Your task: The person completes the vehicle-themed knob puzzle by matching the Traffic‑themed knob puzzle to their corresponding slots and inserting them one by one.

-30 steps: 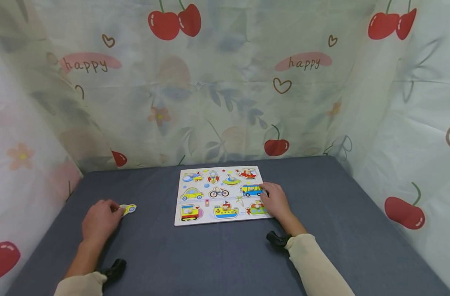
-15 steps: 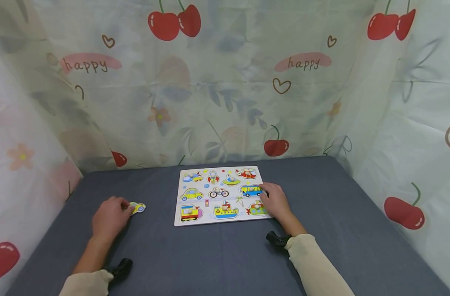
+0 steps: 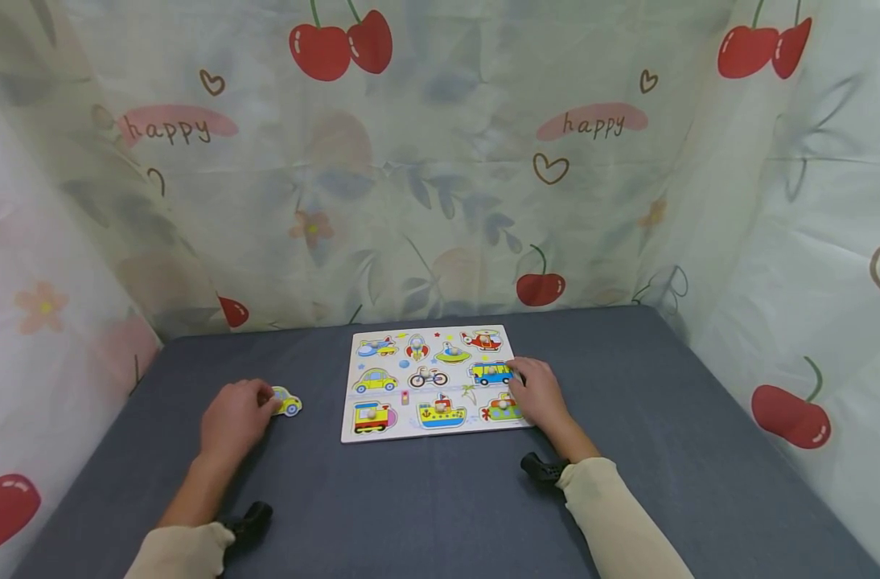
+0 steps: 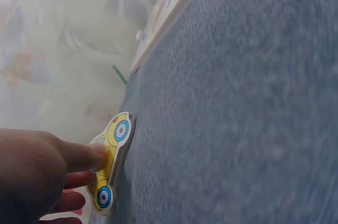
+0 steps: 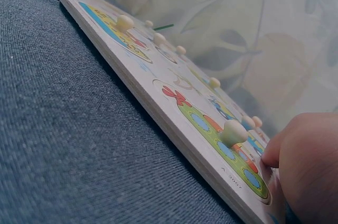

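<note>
My left hand (image 3: 233, 420) pinches a yellow car puzzle piece (image 3: 289, 402) with blue wheels. In the left wrist view, the car piece (image 4: 112, 150) is tilted on edge at the dark cloth, thumb against its face; I cannot tell whether it touches the cloth. A white wooden peg puzzle board (image 3: 404, 406) lies right of it, with knobbed vehicle pieces and a knobless yellow car picture (image 3: 375, 380) at its left. My right hand (image 3: 543, 394) holds the board's right edge beside the bus (image 3: 491, 372) and submarine (image 3: 501, 408). Its far-side fingers are hidden.
A dark grey cloth (image 3: 425, 507) covers the table. Behind and at both sides hangs a curtain (image 3: 440, 201) printed with cherries. Black wrist mounts (image 3: 252, 521) sit at the cuffs of both pale sleeves.
My left hand has moved to the right with the car piece, closer to the board, and more of the piece's face shows. My right hand and the board have stayed put.
</note>
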`<state>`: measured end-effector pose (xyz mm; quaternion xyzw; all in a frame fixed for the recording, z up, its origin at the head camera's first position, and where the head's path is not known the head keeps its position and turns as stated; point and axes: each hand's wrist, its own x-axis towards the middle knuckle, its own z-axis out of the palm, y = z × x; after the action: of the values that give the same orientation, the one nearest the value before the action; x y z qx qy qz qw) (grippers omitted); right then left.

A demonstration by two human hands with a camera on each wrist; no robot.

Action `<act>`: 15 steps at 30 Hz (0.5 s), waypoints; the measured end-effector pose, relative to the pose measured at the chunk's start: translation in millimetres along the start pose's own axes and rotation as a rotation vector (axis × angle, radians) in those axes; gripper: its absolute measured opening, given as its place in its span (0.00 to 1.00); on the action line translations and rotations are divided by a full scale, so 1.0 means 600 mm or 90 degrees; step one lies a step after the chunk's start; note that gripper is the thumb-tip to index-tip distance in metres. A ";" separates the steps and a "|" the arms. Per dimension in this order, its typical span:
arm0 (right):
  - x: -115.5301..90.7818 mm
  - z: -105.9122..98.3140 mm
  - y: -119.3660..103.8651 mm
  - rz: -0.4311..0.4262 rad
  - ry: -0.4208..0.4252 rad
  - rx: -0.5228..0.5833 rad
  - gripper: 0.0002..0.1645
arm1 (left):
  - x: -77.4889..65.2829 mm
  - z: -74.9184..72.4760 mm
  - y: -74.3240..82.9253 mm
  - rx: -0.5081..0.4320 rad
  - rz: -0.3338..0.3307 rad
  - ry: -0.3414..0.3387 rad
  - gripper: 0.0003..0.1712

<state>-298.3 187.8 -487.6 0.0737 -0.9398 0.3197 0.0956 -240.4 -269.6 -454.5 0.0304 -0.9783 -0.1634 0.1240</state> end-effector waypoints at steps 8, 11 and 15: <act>0.000 0.000 0.002 0.004 -0.002 -0.004 0.23 | 0.006 0.009 0.017 0.006 0.035 0.029 0.10; 0.000 0.000 0.002 0.009 -0.005 -0.005 0.23 | 0.008 0.013 0.021 0.007 0.038 0.030 0.09; 0.001 0.001 0.002 0.015 -0.005 -0.006 0.23 | 0.006 0.013 0.027 0.005 0.048 0.035 0.09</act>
<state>-299.2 188.3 -488.5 0.0633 -0.9425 0.3161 0.0883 -246.5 -252.0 -455.6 -0.0013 -0.9755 -0.1541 0.1572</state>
